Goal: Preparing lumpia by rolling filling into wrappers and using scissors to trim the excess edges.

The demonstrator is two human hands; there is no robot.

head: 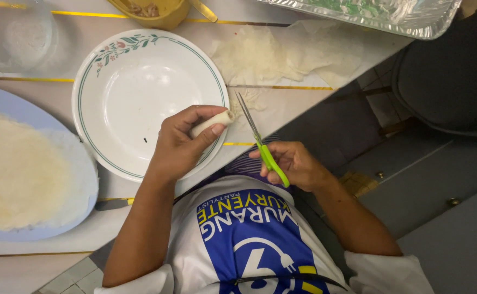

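The left hand (181,144) curls over the white plate (113,98), its fingers pinched around a thin pale roll (214,122); just beside the roll's tip are green scissors (260,144), gripped by the right hand (293,163), blades pointing up.

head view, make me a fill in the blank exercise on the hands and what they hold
1. The left hand holds a pale roll over a white ____.
2. The right hand holds scissors with ____ handles.
3. The scissor blades are ____.
4. The foil tray lies at the ____ right.

Missing words: plate; green; open; top
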